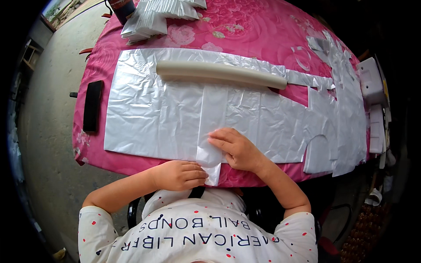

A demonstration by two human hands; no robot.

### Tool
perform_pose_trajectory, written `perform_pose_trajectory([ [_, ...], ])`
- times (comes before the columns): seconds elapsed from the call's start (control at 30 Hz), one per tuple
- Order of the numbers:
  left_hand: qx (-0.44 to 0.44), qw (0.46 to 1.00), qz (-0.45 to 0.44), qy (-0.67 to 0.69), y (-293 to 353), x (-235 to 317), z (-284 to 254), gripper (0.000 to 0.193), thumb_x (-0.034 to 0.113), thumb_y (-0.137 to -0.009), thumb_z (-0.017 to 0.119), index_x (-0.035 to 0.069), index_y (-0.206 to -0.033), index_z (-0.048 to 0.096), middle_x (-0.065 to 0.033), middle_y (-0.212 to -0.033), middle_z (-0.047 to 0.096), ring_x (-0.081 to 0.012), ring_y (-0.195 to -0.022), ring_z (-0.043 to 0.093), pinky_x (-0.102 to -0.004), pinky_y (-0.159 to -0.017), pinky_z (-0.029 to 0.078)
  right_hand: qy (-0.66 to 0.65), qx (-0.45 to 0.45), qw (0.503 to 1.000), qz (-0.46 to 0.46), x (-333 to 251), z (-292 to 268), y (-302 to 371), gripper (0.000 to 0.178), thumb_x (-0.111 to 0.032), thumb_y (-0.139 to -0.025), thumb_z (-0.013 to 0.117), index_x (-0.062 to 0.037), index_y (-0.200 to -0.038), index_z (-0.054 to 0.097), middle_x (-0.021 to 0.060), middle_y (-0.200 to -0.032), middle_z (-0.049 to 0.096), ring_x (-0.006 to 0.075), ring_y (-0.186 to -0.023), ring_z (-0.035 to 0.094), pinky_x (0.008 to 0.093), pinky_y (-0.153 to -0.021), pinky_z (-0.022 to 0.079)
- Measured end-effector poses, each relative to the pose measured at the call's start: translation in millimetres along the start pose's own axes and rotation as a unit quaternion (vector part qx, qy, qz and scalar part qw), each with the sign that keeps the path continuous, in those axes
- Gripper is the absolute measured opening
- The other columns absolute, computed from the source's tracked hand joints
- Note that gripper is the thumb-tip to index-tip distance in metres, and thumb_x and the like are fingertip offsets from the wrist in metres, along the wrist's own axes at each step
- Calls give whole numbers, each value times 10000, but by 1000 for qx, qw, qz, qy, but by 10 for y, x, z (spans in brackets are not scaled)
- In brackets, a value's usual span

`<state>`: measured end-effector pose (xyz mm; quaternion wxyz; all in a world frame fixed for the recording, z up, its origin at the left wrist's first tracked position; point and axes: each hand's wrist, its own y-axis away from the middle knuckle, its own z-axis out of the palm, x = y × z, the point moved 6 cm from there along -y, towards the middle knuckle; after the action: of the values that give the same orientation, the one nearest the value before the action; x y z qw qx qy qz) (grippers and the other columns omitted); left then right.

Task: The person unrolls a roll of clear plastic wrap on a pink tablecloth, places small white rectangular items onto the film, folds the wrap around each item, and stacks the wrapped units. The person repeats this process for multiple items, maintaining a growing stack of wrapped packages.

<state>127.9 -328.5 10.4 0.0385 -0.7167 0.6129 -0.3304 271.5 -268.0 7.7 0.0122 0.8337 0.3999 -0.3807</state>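
Observation:
A narrow folded white plastic bag (213,105) lies lengthwise over a stack of flat white plastic bags (136,118), its near end at the table's front edge. My left hand (182,175) has its fingers curled together at that near end, gripping its left edge; the fingertips are partly hidden. My right hand (235,149) rests on the folded bag a little farther up, fingers stretched out and pressed lightly on the plastic. Across the far part of the stack lies a long beige tube (219,72) with a thin metal rod sticking out of its right end.
The pink floral tablecloth (258,26) covers the table. A black phone (93,106) lies at the left edge. Bundles of folded white bags (151,19) and a dark container (122,9) stand at the far left. Loose plastic sheets (346,118) and white boxes (372,83) are at the right.

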Motion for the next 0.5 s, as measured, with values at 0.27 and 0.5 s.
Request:
perform_pose_trajectory([
  [0.27, 43, 987, -141, 60, -132, -288, -242, 978, 392, -568, 768, -34, -1326, 320, -154, -1318, 447, -280, -1149, 488, -406, -974, 388, 30, 79, 996, 19, 41, 69, 20, 382, 72, -656, 570, -7, -1027, 611, 101, -1065, 588, 277, -962, 550, 360, -832, 459],
  [0.5, -56, 973, -223, -1, -49, -514, -50, 1151, 562, -557, 706, -65, -1375, 193, -179, -1323, 419, -295, -1221, 414, -422, -1064, 265, 84, 94, 991, 48, 22, 5, 53, 323, 26, -672, 606, -50, -983, 648, 89, -993, 616, 266, -923, 567, 345, -786, 477],
])
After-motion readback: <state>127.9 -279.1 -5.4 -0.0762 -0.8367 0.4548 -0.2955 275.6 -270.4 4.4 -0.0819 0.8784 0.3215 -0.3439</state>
